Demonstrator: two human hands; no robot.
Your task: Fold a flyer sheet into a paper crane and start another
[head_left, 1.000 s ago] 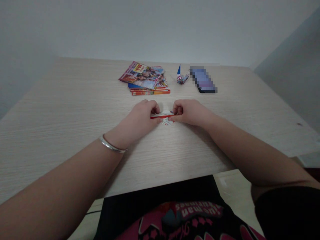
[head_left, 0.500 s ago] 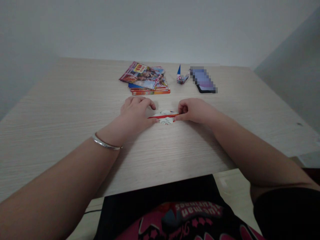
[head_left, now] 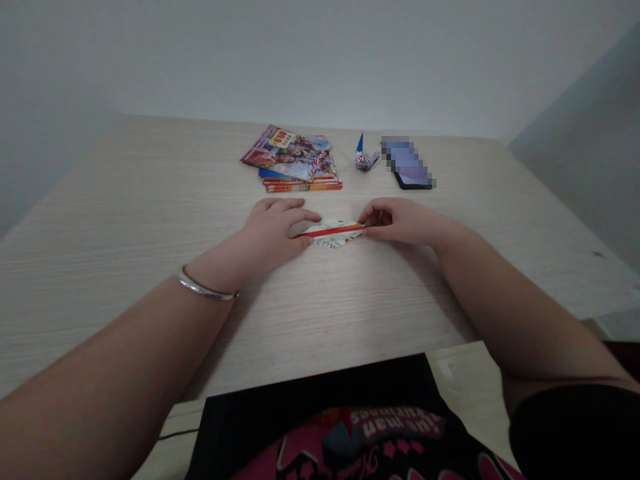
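A small folded piece of paper [head_left: 334, 239], pale with print and a red-orange strip along its middle, lies on the table between my hands. The left end of the paper is held down by my left hand [head_left: 275, 230], thumb at the near edge and index finger stretched along the far side. At the paper's right tip, my right hand [head_left: 400, 220] pinches with thumb and fingertips, the other fingers curled. Parts of both paper ends are hidden under the fingers.
Beyond my left hand sits a stack of colourful printed leaflets [head_left: 295, 157]. To its right stand a folded paper crane [head_left: 367, 160] with a blue point and a phone [head_left: 407, 163], partly pixelated. A pale wall [head_left: 320, 60] rises behind the wood-grain table [head_left: 125, 187].
My right hand has shifted slightly right, towards the paper's tip, uncovering more of the strip. The left index finger has stretched out over the paper's far side.
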